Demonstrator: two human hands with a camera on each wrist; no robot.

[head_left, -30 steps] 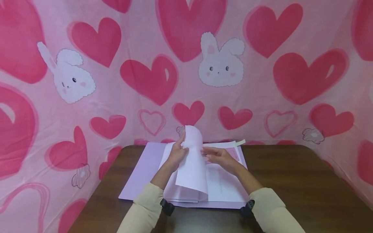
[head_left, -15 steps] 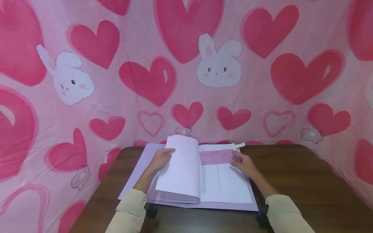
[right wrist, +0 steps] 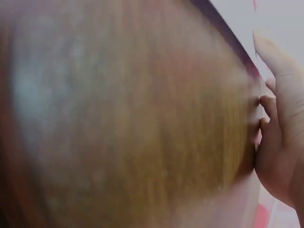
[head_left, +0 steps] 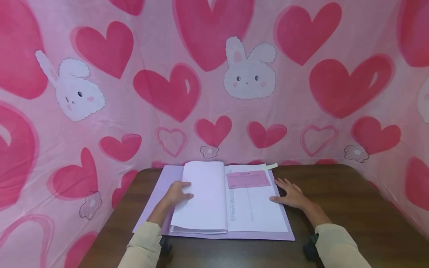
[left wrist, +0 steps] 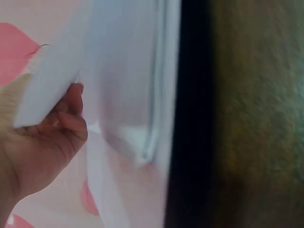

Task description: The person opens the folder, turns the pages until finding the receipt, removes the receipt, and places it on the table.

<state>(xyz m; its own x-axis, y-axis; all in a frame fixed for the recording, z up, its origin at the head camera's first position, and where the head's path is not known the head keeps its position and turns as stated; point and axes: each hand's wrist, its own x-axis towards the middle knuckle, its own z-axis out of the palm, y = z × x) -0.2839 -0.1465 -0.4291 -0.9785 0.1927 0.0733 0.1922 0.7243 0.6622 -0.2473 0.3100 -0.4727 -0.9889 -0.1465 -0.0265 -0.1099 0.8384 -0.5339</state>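
Observation:
A lilac folder point(head_left: 157, 193) lies spread on the table, with a stack of white pages point(head_left: 204, 201) turned to its left side. My left hand point(head_left: 174, 193) is at the left edge of these pages, thumb and index finger over the top sheet. In the left wrist view, a white sheet point(left wrist: 57, 61) passes between the thumb side and the curled fingers point(left wrist: 73, 121). A printed page point(head_left: 261, 208) on the right bears a pink slip point(head_left: 248, 179). My right hand point(head_left: 289, 194) is at the folder's right edge, fingers spread, thumb over the page margin, holding nothing.
The dark wooden table point(head_left: 352, 208) extends to both sides of the folder. A pale tab point(head_left: 273, 166) sticks out at the page's top right corner. Behind the table hangs a pink cloth point(head_left: 288, 96) with hearts and rabbits.
The raised sheets have come down onto the left side, the left hand moving left and down with them. The right hand has left the pink slip and moved right to the folder's edge.

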